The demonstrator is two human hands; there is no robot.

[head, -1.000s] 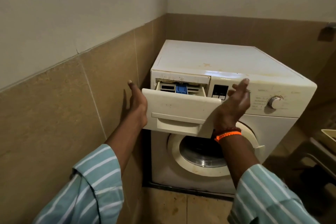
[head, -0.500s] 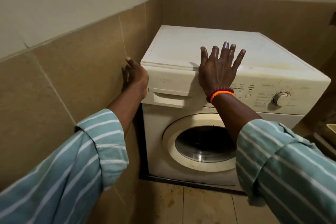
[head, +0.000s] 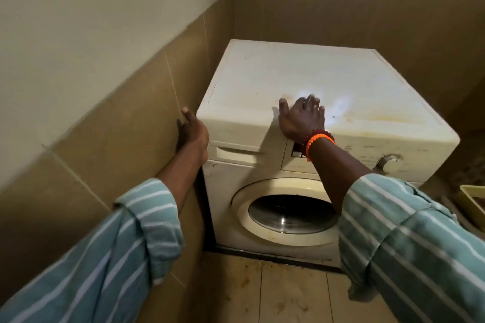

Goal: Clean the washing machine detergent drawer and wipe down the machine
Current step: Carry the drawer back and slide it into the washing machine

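Note:
A white front-loading washing machine [head: 328,81] stands in the corner, its top stained yellowish. Its detergent drawer [head: 236,151] is pushed in flush with the front panel. My left hand [head: 193,131] rests against the machine's upper left front corner, beside the tiled wall, holding nothing. My right hand [head: 301,118] lies flat with fingers spread over the front edge of the top, above the control panel, also holding nothing. The round door [head: 288,214] with its glass window is closed below.
A tiled wall [head: 118,126] runs close along the machine's left side. A control dial [head: 388,162] sits at the panel's right. A yellowish tub [head: 472,202] stands at the right edge. Stained floor tiles [head: 275,294] lie in front of the machine.
The drawer, pulled out a second ago, has been pushed fully in. My right hand moved up onto the machine's top edge; my left hand stayed at the left corner. The camera moved closer and higher.

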